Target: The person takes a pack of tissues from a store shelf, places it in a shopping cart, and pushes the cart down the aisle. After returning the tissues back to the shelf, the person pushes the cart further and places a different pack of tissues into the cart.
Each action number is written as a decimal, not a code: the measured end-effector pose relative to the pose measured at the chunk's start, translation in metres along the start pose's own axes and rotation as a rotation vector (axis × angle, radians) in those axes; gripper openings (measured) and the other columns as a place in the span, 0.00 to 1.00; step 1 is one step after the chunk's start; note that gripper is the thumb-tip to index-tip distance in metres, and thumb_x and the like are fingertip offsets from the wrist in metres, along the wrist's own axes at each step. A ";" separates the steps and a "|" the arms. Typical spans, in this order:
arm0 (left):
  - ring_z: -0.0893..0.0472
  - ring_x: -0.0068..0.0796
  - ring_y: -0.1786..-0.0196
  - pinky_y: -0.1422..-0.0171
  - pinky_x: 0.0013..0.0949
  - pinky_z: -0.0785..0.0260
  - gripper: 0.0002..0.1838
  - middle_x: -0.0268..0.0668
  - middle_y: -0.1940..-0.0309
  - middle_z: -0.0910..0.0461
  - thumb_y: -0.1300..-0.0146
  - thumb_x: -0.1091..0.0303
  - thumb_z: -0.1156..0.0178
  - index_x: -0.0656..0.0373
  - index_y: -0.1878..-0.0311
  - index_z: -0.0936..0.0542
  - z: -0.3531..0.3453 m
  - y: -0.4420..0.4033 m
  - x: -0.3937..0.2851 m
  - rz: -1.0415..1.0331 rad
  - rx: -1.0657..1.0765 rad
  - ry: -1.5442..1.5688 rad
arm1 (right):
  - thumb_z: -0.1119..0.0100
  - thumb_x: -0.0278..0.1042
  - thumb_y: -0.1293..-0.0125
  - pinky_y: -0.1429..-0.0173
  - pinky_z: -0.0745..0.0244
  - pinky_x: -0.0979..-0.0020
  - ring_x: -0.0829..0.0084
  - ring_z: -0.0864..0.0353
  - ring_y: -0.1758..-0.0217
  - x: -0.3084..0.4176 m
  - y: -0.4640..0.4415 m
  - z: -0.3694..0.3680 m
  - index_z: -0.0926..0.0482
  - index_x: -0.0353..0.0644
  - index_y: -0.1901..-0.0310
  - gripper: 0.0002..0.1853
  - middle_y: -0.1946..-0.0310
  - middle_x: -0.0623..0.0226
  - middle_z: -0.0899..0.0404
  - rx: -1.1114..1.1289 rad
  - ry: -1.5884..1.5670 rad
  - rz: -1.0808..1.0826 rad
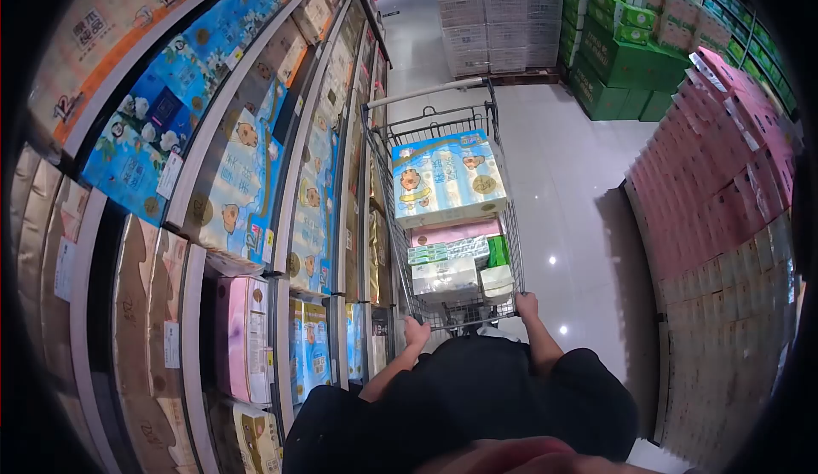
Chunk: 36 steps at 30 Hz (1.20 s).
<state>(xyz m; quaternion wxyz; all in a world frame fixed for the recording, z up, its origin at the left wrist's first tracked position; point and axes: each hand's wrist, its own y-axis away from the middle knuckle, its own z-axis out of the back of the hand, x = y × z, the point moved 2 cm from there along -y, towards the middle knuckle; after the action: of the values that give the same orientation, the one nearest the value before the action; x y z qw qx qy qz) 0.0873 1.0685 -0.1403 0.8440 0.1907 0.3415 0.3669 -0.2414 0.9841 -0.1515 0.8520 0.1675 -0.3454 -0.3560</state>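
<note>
A wire shopping cart point(383, 155) stands in the aisle in front of me. My left hand point(417, 331) is closed on the near left corner of the cart, and my right hand point(527, 304) grips its near right corner. On top of the load lies a large blue and white pack point(447, 176) with cartoon figures. Nearer to me, inside the cart, are a white pack point(443, 278), a smaller white pack point(497, 282), a green item point(498, 251) and a pink pack point(456, 231).
Shelves of tissue packs point(239, 176) run close along the left. A tall stack of pink packs point(716, 176) stands on the right. Ahead are wrapped pale cartons point(498, 14) and green boxes point(626, 52). Glossy floor point(554, 184) shows between cart and pink stack.
</note>
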 end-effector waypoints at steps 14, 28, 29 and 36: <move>0.24 0.57 0.52 0.46 0.46 0.32 0.35 0.61 0.58 0.24 0.51 0.61 0.35 0.73 0.45 0.37 0.043 -0.153 -0.094 -0.011 -0.050 -0.055 | 0.46 0.45 0.40 0.57 0.29 0.62 0.57 0.20 0.62 0.124 -0.092 -0.045 0.24 0.31 0.64 0.20 0.69 0.48 0.21 0.110 -0.140 0.116; 0.24 0.58 0.54 0.46 0.46 0.33 0.43 0.64 0.58 0.26 0.48 0.65 0.41 0.77 0.37 0.52 0.060 -0.276 -0.191 -0.103 -0.107 0.035 | 0.45 0.43 0.39 0.65 0.28 0.64 0.65 0.22 0.73 0.234 -0.219 -0.084 0.24 0.32 0.69 0.18 0.77 0.55 0.22 0.062 -0.080 0.295; 0.24 0.58 0.54 0.46 0.46 0.33 0.43 0.64 0.58 0.26 0.48 0.65 0.41 0.77 0.37 0.52 0.064 -0.283 -0.197 -0.100 -0.099 0.038 | 0.46 0.43 0.39 0.70 0.30 0.66 0.68 0.24 0.77 0.241 -0.223 -0.086 0.25 0.33 0.72 0.17 0.80 0.59 0.24 0.101 -0.098 0.282; 0.24 0.57 0.55 0.47 0.47 0.33 0.42 0.61 0.58 0.25 0.48 0.64 0.41 0.75 0.36 0.52 0.082 -0.361 -0.251 -0.059 -0.089 0.050 | 0.47 0.43 0.38 0.74 0.33 0.68 0.69 0.27 0.79 0.308 -0.301 -0.113 0.27 0.36 0.72 0.16 0.81 0.61 0.28 0.292 -0.114 0.198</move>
<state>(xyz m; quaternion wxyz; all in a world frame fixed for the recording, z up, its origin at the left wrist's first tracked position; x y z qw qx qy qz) 0.1976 0.6375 -0.1803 0.8532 0.1336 0.3514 0.3616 -0.1524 0.5586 -0.2464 0.8285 0.2341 -0.4560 -0.2254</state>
